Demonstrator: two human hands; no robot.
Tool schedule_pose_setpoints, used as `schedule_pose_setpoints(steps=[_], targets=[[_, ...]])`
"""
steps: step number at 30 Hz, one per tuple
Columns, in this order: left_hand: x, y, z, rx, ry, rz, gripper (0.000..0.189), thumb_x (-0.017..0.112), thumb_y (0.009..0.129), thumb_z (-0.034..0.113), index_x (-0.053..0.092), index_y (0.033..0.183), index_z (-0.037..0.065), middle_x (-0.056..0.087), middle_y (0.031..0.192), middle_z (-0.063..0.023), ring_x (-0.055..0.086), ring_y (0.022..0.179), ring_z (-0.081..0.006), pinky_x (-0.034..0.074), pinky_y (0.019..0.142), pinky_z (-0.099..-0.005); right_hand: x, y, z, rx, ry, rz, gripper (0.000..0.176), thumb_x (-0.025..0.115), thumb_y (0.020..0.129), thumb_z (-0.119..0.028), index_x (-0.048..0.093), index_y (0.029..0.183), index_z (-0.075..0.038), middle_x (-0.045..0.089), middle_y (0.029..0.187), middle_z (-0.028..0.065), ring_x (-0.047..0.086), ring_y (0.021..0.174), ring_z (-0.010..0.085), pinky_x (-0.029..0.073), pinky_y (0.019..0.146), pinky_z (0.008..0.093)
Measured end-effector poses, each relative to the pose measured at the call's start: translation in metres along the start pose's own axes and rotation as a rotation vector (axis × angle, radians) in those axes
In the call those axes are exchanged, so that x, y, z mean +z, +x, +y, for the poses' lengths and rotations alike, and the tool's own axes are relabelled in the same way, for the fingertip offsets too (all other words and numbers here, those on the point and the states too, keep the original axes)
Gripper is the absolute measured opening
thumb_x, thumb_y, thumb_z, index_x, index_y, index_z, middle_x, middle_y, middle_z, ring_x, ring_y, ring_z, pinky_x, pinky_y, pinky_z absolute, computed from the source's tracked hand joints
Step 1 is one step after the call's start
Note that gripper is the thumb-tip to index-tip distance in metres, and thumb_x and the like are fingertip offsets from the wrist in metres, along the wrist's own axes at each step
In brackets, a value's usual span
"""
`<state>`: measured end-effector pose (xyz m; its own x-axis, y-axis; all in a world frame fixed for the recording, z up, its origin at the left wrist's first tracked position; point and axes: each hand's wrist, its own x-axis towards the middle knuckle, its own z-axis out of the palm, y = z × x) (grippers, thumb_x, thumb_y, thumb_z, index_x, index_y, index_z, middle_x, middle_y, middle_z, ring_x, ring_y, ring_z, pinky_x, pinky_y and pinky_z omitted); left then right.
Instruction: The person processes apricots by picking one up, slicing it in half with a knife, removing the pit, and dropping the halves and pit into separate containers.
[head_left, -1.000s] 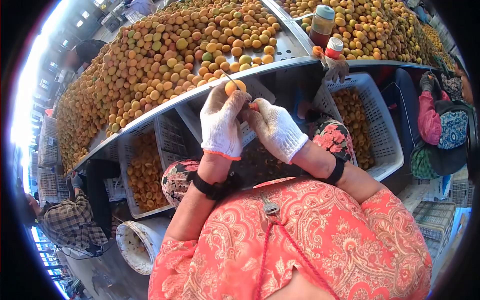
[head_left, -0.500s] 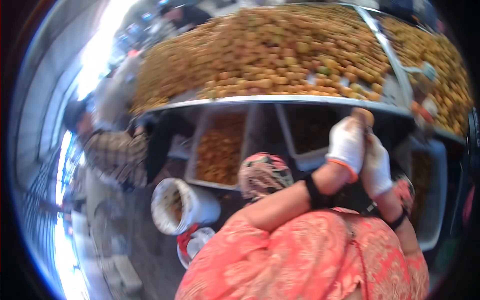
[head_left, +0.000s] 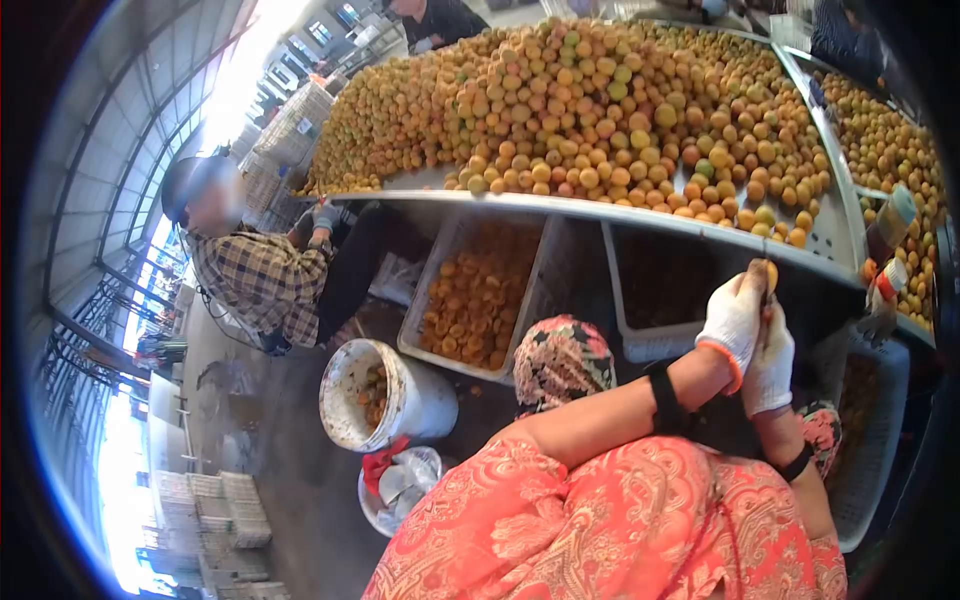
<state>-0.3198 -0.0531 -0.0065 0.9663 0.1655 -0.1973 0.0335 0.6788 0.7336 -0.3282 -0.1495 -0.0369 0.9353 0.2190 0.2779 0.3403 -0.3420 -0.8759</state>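
Left hand had its gloved fingers curled on one orange fruit, just off the bench edge. Right hand was pressed up close under it; its fingers were partly hidden, so couldn't tell whether they were open, closed or had a tool in them.

Handling, my read: ripe fruit probably bruised easily, so light, even pressure with the left and small moves with the right made sense. Left fingertips best kept out of line with the right, wrists relaxed, fruit turned rather than wrists. Gloves likely helped grip but dulled feel.

Bench was metal with a raised rim, carrying a big fruit heap; perforated plate showed near its right end. Two lidded bottles stood near the divider, a blue-green-topped one and a white-topped one.

Below: left crate with opened fruit pieces, middle crate with dark contents, right crate partly in shadow. Stained white bucket on the floor, basin with clear plastic and a red cloth beside it.

Co-worker in a checked shirt sat at the far left; another person was behind the heap.
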Motion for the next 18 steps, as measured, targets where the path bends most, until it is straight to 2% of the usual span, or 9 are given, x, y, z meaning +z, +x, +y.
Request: schedule_pose_setpoints(steps=[1, 2, 3, 5, 9, 11, 13, 16, 18], targets=[[-0.005, 0.003, -0.002, -0.034, 0.018, 0.024, 0.036, 0.055, 0.101, 0.042, 0.061, 0.088, 0.009, 0.054, 0.073, 0.0031, 0.048, 0.063, -0.0069, 0.041, 0.058, -0.0241, 0.001, 0.0, -0.002, -0.024, -0.069, -0.003, 0.04, 0.045, 0.101, -0.015, 0.048, 0.135, 0.005, 0.065, 0.106, 0.0299, 0.067, 0.1, 0.0395, 0.052, 0.082, 0.04], [-0.007, 0.003, 0.002, -0.025, 0.025, 0.029, 0.034, 0.055, 0.101, 0.041, 0.063, 0.091, 0.009, 0.056, 0.074, 0.0023, 0.049, 0.063, -0.0074, 0.041, 0.059, -0.0242, 0.003, 0.002, -0.003, -0.078, 0.001, 0.019, 0.04, 0.045, 0.1, -0.015, 0.049, 0.135, 0.004, 0.066, 0.104, 0.0297, 0.067, 0.098, 0.04, 0.052, 0.08, 0.0407], [-0.008, 0.003, 0.007, -0.064, -0.039, 0.046, 0.033, 0.055, 0.101, 0.04, 0.065, 0.095, 0.009, 0.058, 0.075, 0.0016, 0.051, 0.065, -0.0079, 0.043, 0.06, -0.024, 0.003, 0.005, -0.005, -0.067, 0.04, 0.001, 0.034, 0.045, 0.101, -0.016, 0.054, 0.126, 0.005, 0.068, 0.097, 0.0254, 0.069, 0.088, 0.0337, 0.052, 0.075, 0.0392], [-0.009, 0.002, 0.01, -0.017, -0.093, 0.03, 0.033, 0.056, 0.1, 0.04, 0.065, 0.096, 0.009, 0.06, 0.077, 0.001, 0.053, 0.066, -0.0088, 0.044, 0.061, -0.0244, -0.011, 0.005, -0.023, 0.129, 0.151, -0.17, 0.029, 0.046, 0.101, -0.017, 0.057, 0.115, 0.006, 0.067, 0.089, 0.0189, 0.065, 0.078, 0.0223, 0.05, 0.07, 0.0347], [-0.005, -0.009, 0.017, -0.032, -0.083, -0.042, 0.033, 0.057, 0.1, 0.041, 0.065, 0.096, 0.008, 0.061, 0.079, 0.0004, 0.054, 0.067, -0.0094, 0.045, 0.062, -0.0248, -0.014, -0.003, -0.031, 0.059, 0.093, -0.124, 0.027, 0.046, 0.102, -0.02, 0.057, 0.106, 0.005, 0.066, 0.084, 0.0146, 0.059, 0.073, 0.0151, 0.048, 0.066, 0.0306], [0.0, -0.017, 0.023, -0.033, -0.09, -0.088, 0.033, 0.059, 0.099, 0.041, 0.065, 0.097, 0.008, 0.061, 0.079, 0.0001, 0.055, 0.068, -0.0098, 0.045, 0.063, -0.0251, -0.009, -0.007, -0.025, 0.006, 0.209, -0.058, 0.027, 0.047, 0.105, -0.027, 0.056, 0.101, -0.002, 0.057, 0.082, -0.0014, 0.049, 0.071, 0.005, 0.041, 0.059, 0.0225], [0.0, -0.02, 0.027, -0.02, -0.098, -0.151, 0.032, 0.06, 0.098, 0.04, 0.064, 0.1, 0.008, 0.062, 0.084, 0.0001, 0.056, 0.071, -0.01, 0.045, 0.064, -0.0249, -0.012, -0.007, -0.029, 0.008, 0.256, -0.061, 0.028, 0.048, 0.105, -0.03, 0.057, 0.101, -0.004, 0.055, 0.08, -0.0036, 0.047, 0.068, 0.0041, 0.04, 0.058, 0.0221], [-0.001, -0.019, 0.033, 0.012, -0.088, -0.131, 0.03, 0.06, 0.098, 0.038, 0.064, 0.099, 0.008, 0.061, 0.085, 0.0006, 0.056, 0.072, -0.0091, 0.045, 0.066, -0.025, -0.026, -0.007, -0.038, 0.059, 0.241, -0.157, 0.028, 0.05, 0.104, -0.03, 0.057, 0.102, -0.004, 0.054, 0.079, -0.0045, 0.045, 0.066, 0.0026, 0.038, 0.055, 0.0209], [-0.008, -0.021, 0.046, 0.06, 0.129, 0.011, 0.03, 0.06, 0.098, 0.037, 0.064, 0.099, 0.007, 0.061, 0.085, 0.0012, 0.054, 0.072, -0.0086, 0.045, 0.066, -0.0256, -0.035, -0.011, -0.053, 0.135, 0.403, -0.139, 0.019, 0.052, 0.103, -0.019, 0.06, 0.107, -0.002, 0.053, 0.077, -0.0028, 0.043, 0.063, 0.001, 0.032, 0.05, 0.0198]])
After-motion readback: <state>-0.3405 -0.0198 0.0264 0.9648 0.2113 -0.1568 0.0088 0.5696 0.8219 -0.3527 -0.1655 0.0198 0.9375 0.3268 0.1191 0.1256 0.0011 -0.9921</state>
